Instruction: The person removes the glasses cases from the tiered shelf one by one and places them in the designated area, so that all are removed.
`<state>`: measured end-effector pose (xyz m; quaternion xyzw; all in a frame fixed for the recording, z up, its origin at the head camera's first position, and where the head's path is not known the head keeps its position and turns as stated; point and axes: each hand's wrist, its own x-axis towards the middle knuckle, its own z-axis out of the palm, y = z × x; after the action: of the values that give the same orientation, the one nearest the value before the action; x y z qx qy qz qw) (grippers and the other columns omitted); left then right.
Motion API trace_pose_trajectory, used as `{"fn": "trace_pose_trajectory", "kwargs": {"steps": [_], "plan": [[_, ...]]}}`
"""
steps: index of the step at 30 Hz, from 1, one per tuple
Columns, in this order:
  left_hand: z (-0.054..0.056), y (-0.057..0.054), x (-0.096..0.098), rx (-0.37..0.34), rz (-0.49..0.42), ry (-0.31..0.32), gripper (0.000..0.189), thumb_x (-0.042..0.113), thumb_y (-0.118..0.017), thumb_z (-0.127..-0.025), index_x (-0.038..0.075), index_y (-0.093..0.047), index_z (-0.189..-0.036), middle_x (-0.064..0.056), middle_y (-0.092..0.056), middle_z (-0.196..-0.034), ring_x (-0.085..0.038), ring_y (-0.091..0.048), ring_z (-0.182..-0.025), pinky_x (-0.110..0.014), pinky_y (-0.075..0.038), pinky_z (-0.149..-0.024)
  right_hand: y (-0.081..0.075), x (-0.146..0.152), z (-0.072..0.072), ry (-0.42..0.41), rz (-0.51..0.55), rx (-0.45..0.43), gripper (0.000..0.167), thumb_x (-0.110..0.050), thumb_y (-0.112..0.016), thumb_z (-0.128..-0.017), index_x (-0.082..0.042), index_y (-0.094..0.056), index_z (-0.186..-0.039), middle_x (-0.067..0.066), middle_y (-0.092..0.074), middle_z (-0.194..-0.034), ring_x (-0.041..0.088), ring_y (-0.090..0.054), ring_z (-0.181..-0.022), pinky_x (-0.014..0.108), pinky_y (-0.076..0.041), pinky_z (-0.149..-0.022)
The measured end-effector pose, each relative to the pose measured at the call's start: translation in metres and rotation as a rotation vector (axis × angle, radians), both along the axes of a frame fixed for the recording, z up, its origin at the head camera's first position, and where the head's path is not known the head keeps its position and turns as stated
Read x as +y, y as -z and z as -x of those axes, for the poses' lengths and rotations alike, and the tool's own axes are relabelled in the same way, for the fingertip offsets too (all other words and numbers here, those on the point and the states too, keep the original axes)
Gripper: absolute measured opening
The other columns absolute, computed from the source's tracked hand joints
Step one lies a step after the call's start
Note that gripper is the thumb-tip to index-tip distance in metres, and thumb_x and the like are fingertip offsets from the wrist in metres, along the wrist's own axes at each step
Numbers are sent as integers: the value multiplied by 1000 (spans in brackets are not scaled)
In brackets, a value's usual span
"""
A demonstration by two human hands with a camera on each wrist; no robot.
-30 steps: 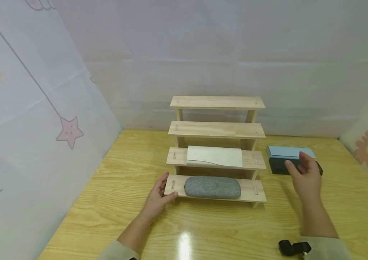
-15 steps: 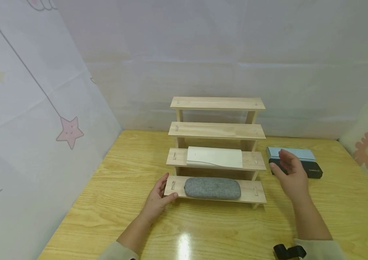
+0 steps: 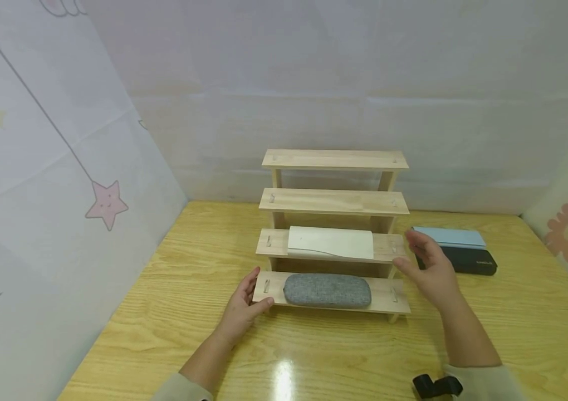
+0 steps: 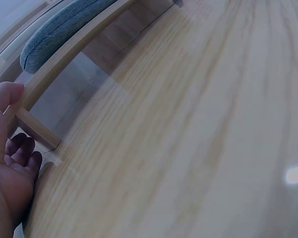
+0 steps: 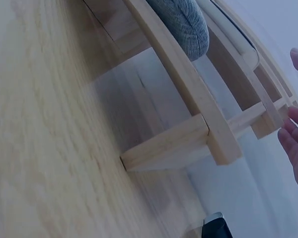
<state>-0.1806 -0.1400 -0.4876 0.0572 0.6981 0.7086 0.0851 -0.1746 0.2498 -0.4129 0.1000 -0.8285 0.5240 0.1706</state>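
Leftward from its place in front of the black case (image 3: 469, 260) a second ago, the right hand (image 3: 432, 275) has come to the right end of the second board from the bottom (image 3: 383, 245). Its fingers are loose and spread, grasping nothing; I cannot tell from my feeds whether a tip touches the wood.

Across from it, I see the left hand (image 3: 239, 313) where it was, gripping the left end of the lowest board (image 3: 384, 298), thumb at the front edge and fingers round the end. I read that hold as steadying the wooden rack (image 3: 334, 200), which stands upright on the table (image 3: 344, 356) before a pale cloth backdrop (image 3: 284, 78).

On the lowest board I have the grey case (image 3: 328, 290) lying lengthwise, and above it the white case (image 3: 331, 240); both sit about mid-board, presumably so neither overhangs an end. Right of the rack, the black case lies in front of the blue case (image 3: 456, 238), roughly parallel, perhaps to keep the pair together within easy reach.
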Motion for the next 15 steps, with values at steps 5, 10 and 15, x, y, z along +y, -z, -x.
{"fn": "trace_pose_trajectory", "kwargs": {"steps": [5, 10, 15], "plan": [[0, 0, 0, -10, -17, 4, 85, 0, -70, -86, 6, -21, -155, -21, -37, -153, -33, -48, -129, -20, -53, -84, -6, -5, 3, -51, -17, -80, 64, -14, -69, -92, -3, -38, -147, 18, -41, -150, 17, -45, -133, 3, -44, -87], [0, 1, 0, -14, -26, 10, 85, 0, -70, -86, 7, -21, -155, -20, -37, -153, -32, -49, -128, -20, -53, -85, -13, -12, 7, -89, -45, -105, 66, -16, -71, -90, -2, -39, -146, 20, -40, -151, 43, -39, -137, 2, -42, -87], [1, 1, -1, -8, -23, 5, 85, 0, -70, -86, 7, -21, -155, -20, -37, -153, -33, -48, -129, -20, -52, -86, -20, -18, 14, -130, -113, -150, 71, -21, -74, -88, -6, -38, -148, 17, -39, -153, 43, -37, -140, 26, -51, -97]]}}
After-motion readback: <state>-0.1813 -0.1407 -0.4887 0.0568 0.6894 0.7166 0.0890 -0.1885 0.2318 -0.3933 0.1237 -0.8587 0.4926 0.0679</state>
